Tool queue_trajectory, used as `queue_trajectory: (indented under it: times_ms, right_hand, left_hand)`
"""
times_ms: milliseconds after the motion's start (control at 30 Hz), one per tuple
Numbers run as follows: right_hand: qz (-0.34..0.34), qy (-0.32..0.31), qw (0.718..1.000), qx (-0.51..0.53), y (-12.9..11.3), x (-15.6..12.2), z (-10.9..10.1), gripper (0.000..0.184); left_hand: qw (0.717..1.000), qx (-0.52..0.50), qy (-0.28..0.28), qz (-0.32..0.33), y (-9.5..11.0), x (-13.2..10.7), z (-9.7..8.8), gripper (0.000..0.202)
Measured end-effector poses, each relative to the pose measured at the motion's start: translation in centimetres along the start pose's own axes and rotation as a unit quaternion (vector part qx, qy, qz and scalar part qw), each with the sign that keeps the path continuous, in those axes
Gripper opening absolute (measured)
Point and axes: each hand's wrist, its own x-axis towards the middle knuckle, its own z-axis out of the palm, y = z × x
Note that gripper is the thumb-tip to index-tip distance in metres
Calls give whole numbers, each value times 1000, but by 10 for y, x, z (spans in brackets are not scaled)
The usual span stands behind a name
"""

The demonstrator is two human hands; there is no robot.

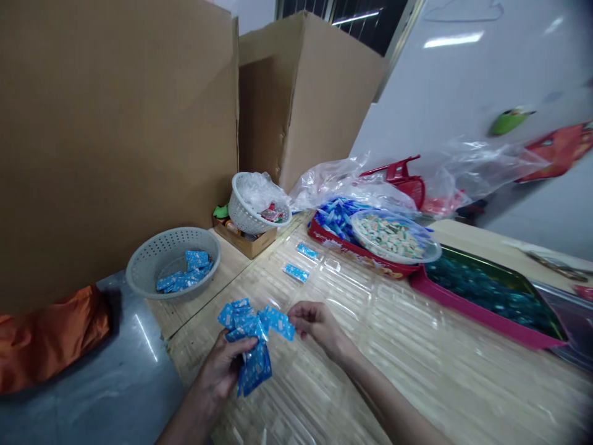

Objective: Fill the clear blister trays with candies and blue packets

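Note:
A fanned bunch of small blue sachets with pale markings is gripped in my left hand, thumb across the front. At the right side of the bunch, one blue sachet sticks out, and my right hand pinches its outer end between thumb and fingers. Beyond my hands, two flat blue sachets, a nearer one and a farther one, lie apart on the table. More blue sachets are heaped inside the grey perforated basket to the left.
A white basket rests on a low cardboard box. Right of it stand a red tray of blue packets, a clear bowl of small pale pieces and a pink tray of dark green items. Large cardboard boxes wall the back left.

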Motion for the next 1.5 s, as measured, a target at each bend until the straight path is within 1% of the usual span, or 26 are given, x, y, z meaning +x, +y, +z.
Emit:
queue_trajectory:
  times_ms: [133,233,300,367,400,467,500,533,567,633,667,733,800,867,933,1033,1100,1167,1200,1233,1267,1333,1367,1400,1433,1500]
  right_hand:
    - [-27,95,995,-18,9,36,-14,24]
    - [-32,131,989,-55,14,62,-13,25]
    - [-35,150,986,-69,14,68,-7,25]
    - [-46,150,984,-80,10,59,5,27]
    - [-48,125,988,-81,7,49,13,30]
    - [-27,24,997,-70,1,23,32,35]
    - [-7,-36,998,-59,-2,8,42,37]
    - [12,-82,995,-49,-4,-7,52,37]
    - [25,-109,993,-43,-5,-20,61,36]
    - [23,-118,992,-46,-5,-39,74,30]
    - [15,-114,992,-51,-4,-43,78,27]
    - [-5,-105,993,-62,-2,-40,79,24]
    - [-29,-98,991,-83,-3,-25,76,23]
    - [-63,-89,987,-122,-7,0,71,21]
    - [-94,-94,975,-179,-11,27,70,19]
    - [-114,-106,948,-277,-11,59,76,20]
    - [-125,-88,933,-327,-8,68,84,21]
    - [-145,-57,925,-348,-5,62,94,21]
    - [-153,-54,925,-343,-5,55,99,20]
    - [-155,-67,930,-328,-5,45,104,19]
    - [-146,-100,937,-302,-6,34,108,18]
    - [-102,-202,946,-231,-10,8,115,21]
    - [-76,-250,945,-197,-12,-4,118,23]
    - [-56,-284,942,-172,-14,-15,120,23]
    - [-44,-303,938,-160,-15,-24,121,22]
    - [-46,-301,937,-169,-15,-38,122,17]
  left_hand:
    - [1000,-9,-2,13,0,-13,-9,52]
    - [1000,-6,-10,16,0,-24,-11,52]
    - [1000,-5,-21,17,-1,-30,-13,53]
    - [999,-6,-31,19,-1,-35,-15,53]
    - [999,-8,-31,18,-2,-37,-16,54]
    - [1000,-13,-24,12,-3,-43,-19,57]
    - [1000,-14,-21,9,-5,-46,-21,58]
    - [1000,-13,-19,6,-7,-50,-23,59]
    - [1000,-11,-18,4,-9,-55,-25,60]
    - [1000,-6,-13,-4,-16,-64,-30,62]
    - [1000,-7,-4,-10,-19,-68,-34,63]
    - [999,-16,18,-25,-25,-75,-43,67]
    - [999,-27,27,-32,-30,-81,-53,69]
    - [999,-33,27,-27,-32,-86,-62,69]
    - [999,-31,34,-24,-33,-91,-69,68]
    - [998,-25,50,-19,-33,-96,-75,67]
    - [999,-22,48,-13,-32,-98,-78,63]
    - [999,-23,41,-11,-32,-99,-79,58]
    - [999,-23,37,-12,-31,-100,-80,56]
    - [999,-22,32,-14,-31,-101,-81,55]
    - [999,-21,27,-19,-31,-102,-81,55]
    - [999,-15,9,-32,-32,-104,-81,56]
    - [999,-11,-4,-38,-34,-105,-82,55]
    - [999,-8,-14,-43,-36,-106,-82,54]
    - [999,-9,-20,-48,-39,-107,-82,54]
    - [998,-14,-25,-55,-46,-108,-82,56]
